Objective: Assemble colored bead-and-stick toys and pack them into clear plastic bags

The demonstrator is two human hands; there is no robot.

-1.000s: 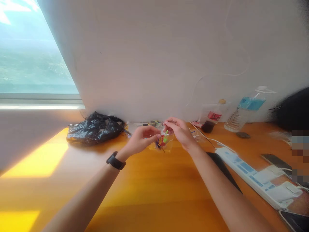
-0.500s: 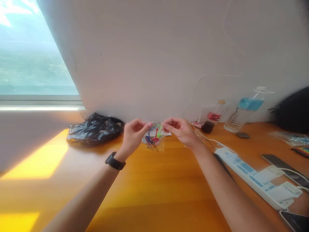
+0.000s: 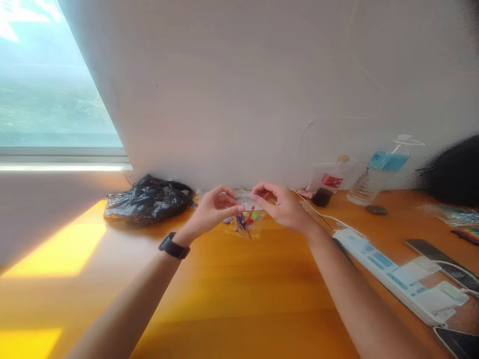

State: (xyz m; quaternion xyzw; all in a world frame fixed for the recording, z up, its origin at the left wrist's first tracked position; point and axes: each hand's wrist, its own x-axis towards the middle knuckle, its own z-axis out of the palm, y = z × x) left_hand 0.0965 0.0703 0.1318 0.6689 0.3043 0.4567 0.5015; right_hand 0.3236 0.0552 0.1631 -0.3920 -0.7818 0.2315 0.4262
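Both my hands hold a small clear plastic bag [image 3: 247, 221] just above the orange wooden table [image 3: 239, 294], near the white wall. Small red, blue and green pieces show inside the bag. My left hand [image 3: 213, 212], with a black band on its wrist, pinches the bag's top edge from the left. The fingers of my right hand [image 3: 281, 205] pinch the same edge from the right. Fingertips of the two hands nearly meet over the bag's mouth.
A crumpled black plastic bag [image 3: 146, 203] lies at the wall to the left. On the right are two bottles [image 3: 377, 172], a white power strip [image 3: 392, 274] with plugs and cables, phones [image 3: 436, 257] and a dark bag [image 3: 454, 172]. A window is at far left.
The clear bag was spread wide between my hands half a second ago. Now my hands have come together at its top edge and the bag hangs slightly lower and to the right.
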